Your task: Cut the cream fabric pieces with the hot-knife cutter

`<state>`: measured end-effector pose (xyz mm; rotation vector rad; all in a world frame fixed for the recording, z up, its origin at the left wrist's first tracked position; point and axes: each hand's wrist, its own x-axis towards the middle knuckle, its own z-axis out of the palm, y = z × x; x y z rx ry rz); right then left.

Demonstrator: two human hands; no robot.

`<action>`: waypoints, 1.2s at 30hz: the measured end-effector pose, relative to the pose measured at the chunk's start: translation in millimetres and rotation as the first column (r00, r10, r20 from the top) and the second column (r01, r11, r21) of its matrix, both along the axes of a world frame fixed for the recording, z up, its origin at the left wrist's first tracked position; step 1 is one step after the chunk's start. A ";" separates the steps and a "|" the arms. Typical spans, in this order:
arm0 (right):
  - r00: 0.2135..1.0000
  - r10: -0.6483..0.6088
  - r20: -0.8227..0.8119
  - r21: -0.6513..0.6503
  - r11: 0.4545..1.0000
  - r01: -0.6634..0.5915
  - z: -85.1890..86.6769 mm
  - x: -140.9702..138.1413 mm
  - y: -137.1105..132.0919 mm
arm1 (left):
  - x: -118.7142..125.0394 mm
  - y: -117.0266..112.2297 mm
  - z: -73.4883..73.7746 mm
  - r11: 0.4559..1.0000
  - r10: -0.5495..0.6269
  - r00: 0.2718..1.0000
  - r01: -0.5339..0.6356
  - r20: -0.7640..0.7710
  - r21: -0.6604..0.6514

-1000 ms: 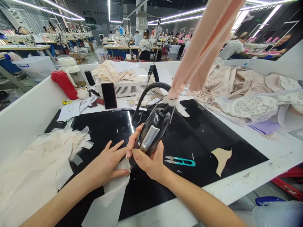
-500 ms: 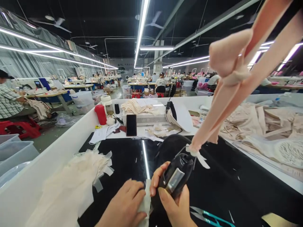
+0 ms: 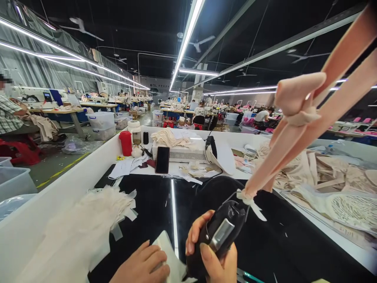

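Note:
My right hand [image 3: 212, 257] is closed round a black hand-held iron [image 3: 219, 234] with a metal plate, held low over the black work mat [image 3: 153, 212]. A pink fabric strap [image 3: 297, 129] is knotted to the iron's front and runs up to the upper right. My left hand [image 3: 141, 267] rests at the bottom edge, fingers curled on a white fabric piece [image 3: 169, 257] lying on the mat. The iron's black cord [image 3: 212, 182] loops behind it.
A heap of cream fabric pieces [image 3: 79, 232] lies left on the mat. Behind stand a white box machine [image 3: 182, 153], a black phone [image 3: 162, 160], a red bottle [image 3: 126, 143] and papers. Lace garments [image 3: 338, 184] pile at right. Teal snips [image 3: 249, 277] peek out bottom right. Other workers sit far back.
My view has tilted up from the mat toward the hall. Both hands now sit at the bottom edge; my left hand has lifted the corner of the white piece. The iron stays gripped.

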<state>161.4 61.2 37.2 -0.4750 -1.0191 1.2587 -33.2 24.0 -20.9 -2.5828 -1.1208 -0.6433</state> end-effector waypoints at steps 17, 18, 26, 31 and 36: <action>0.997 0.037 0.061 0.103 0.994 -0.044 14.2 7.5 15.1 | -13.9 0.4 26.4 0.962 0.118 0.982 -0.076 0.145 -0.264; 0.997 0.040 0.063 0.106 0.993 -0.046 14.4 7.8 14.6 | -10.3 1.5 25.4 0.958 0.120 0.983 -0.078 0.137 -0.277; 0.993 -0.010 0.120 0.143 0.990 -0.007 12.9 17.0 10.7 | 12.5 24.9 20.3 0.957 0.060 0.993 -0.029 0.097 -0.287; 0.990 -0.018 0.141 0.146 0.989 -0.003 11.5 26.0 6.9 | 8.3 28.0 13.5 0.961 0.024 0.993 0.008 0.113 -0.278; 0.993 -0.010 0.120 0.139 0.990 -0.007 11.5 30.6 3.5 | -0.4 19.2 5.6 0.966 0.002 0.995 0.023 0.097 -0.259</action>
